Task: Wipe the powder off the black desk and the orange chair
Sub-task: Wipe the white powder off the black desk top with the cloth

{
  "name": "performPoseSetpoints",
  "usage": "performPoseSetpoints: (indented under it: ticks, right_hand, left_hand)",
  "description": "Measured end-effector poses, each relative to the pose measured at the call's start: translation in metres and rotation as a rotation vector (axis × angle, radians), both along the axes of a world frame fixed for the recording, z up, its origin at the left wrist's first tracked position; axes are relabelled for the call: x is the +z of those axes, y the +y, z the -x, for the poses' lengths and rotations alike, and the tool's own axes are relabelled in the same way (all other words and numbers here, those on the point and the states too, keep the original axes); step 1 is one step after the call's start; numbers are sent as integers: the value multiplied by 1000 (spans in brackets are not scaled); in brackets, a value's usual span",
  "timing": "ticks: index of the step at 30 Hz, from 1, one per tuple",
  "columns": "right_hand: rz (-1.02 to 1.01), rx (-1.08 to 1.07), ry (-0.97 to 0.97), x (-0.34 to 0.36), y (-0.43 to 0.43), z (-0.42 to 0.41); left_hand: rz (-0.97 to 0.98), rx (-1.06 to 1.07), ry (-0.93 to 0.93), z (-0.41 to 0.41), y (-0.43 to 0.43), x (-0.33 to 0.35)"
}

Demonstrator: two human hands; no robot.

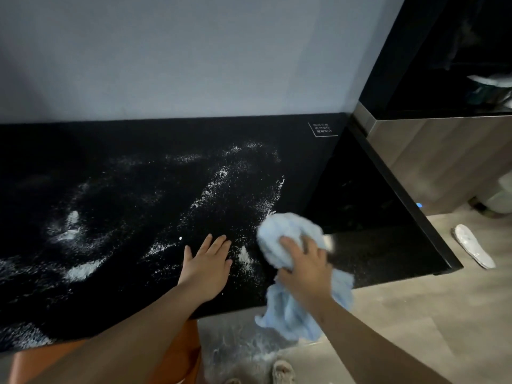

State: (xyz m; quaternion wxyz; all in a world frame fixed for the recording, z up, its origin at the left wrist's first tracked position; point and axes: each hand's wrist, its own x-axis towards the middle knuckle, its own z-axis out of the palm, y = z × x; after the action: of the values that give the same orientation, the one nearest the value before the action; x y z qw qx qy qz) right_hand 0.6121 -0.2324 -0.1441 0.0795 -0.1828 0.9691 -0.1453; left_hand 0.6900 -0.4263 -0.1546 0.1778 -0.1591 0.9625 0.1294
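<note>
White powder [213, 187] lies in streaks and patches over the black desk [116, 139], thickest at the left and middle. My right hand [304, 268] grips a bunched light blue cloth [285, 234] on the desk's right part, and its tail hangs over the front edge. My left hand [209, 263] rests flat on the desk, fingers straight, just left of the cloth. A strip of the orange chair [177, 356] shows below the desk's front edge, partly hidden by my left arm.
A grey wall backs the desk. A dark glossy cabinet [388, 217] adjoins the desk on the right, with a wood-panelled unit [443, 151] behind it. Spilled powder [243, 347] marks the wooden floor below, beside a sandal [282, 371]. A white insole [473, 245] lies at the right.
</note>
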Motion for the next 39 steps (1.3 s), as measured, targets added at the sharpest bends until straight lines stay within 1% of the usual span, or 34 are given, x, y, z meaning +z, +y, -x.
performPoseSetpoints:
  ticks: [1, 2, 3, 4, 6, 8, 10, 11, 13, 16, 18, 19, 20, 21, 22, 23, 24, 26, 28, 29, 31, 33, 34, 36, 37, 38, 39]
  right_hand:
    - [84, 62, -35, 1, -3, 1]
    - [165, 67, -41, 4, -2, 10]
    - [225, 13, -8, 8, 3, 25]
    - [240, -75, 41, 10, 11, 44]
    - [134, -251, 65, 15, 31, 86]
    - [4, -386, -14, 20, 47, 122]
    - [-76, -434, -111, 18, 50, 147]
    - [-99, -425, -138, 15, 47, 152]
    - [-126, -328, -107, 8, 34, 154]
    - [-70, -1, 45, -1, 8, 136]
    - [33, 248, 65, -5, -3, 121]
    - [105, 319, 43, -5, -4, 120]
    - [194, 324, 29, -1, -3, 128]
    - [282, 264, 43, 2, -1, 142]
    - [341, 163, 84, 4, 2, 161]
    - [348, 53, 126, 6, 7, 183]
    - [305, -50, 130, 9, 12, 205]
    - [107, -207, -7, 13, 15, 243]
    - [-81, -246, -119, 13, 4, 258]
    - [-125, -220, -122, 11, -6, 257]
    - [-124, -82, -61, 7, -29, 244]
    - [-59, 111, 18, -1, -48, 217]
    - [-17, 206, 23, -5, -54, 201]
    - [106, 349, -41, -7, -57, 179]
    - [192, 375, -77, -5, -54, 176]
    - [268, 363, -69, -2, -50, 182]
    - [297, 316, 1, 0, -46, 193]
  left_hand:
    - [-2, 7, 7, 3, 0, 1]
    - [-1, 20, 17, 7, -1, 2]
    - [3, 34, 28, 10, -2, 3]
    - [11, 49, 37, 15, -4, 5]
    - [19, 93, 43, 25, -4, 8]
    - [25, 127, 34, 35, -5, 11]
    - [42, 154, 11, 49, -6, 13]
    - [50, 168, 1, 55, -6, 12]
    - [48, 218, -20, 70, -9, 11]
    - [12, 336, -77, 92, -15, 12]
    - [-17, 415, -106, 103, -18, 13]
    - [-26, 441, -118, 109, -19, 14]
    - [-31, 458, -128, 114, -20, 16]
    - [-37, 469, -135, 118, -22, 17]
    - [-49, 478, -139, 121, -25, 19]
    - [-66, 479, -141, 124, -28, 21]
    - [-82, 465, -147, 126, -32, 22]
    - [-102, 424, -165, 127, -37, 23]
    - [-117, 430, -175, 126, -38, 23]
    - [-124, 435, -175, 127, -38, 22]
    - [-139, 433, -168, 130, -40, 22]
    - [-151, 437, -164, 134, -44, 24]
    - [-148, 431, -171, 136, -45, 25]
    - [-124, 410, -202, 140, -48, 26]
    - [-119, 410, -217, 141, -48, 26]
    - [-127, 420, -227, 143, -50, 26]
    - [-144, 436, -232, 145, -51, 26]
